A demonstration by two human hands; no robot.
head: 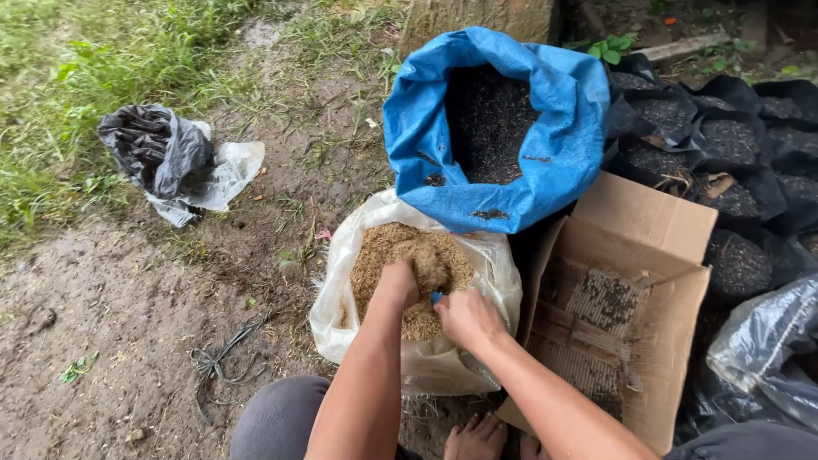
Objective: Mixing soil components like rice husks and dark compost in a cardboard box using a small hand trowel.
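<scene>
One translucent white plastic sack (336, 315) of tan, husk-like material (383, 247) sits open on the muddy ground (111, 315), directly in front of the person. Left hand (399, 281) is pushed down into the husks, fingers buried, so cannot tell its grip. Right hand (467, 319) is just beside it at the sack's near rim, curled narrow around a small blue object (435, 297), mostly hidden. One blue woven sack (562, 128) of dark soil stands just behind the white sack, touching it. One open brown cardboard box (656, 298) lies right of it, soil crumbs inside. Several small black grow bags (733, 140) filled with dark soil cluster at far right. One crumpled black-and-clear plastic bag (170, 162) lies well apart, left.
</scene>
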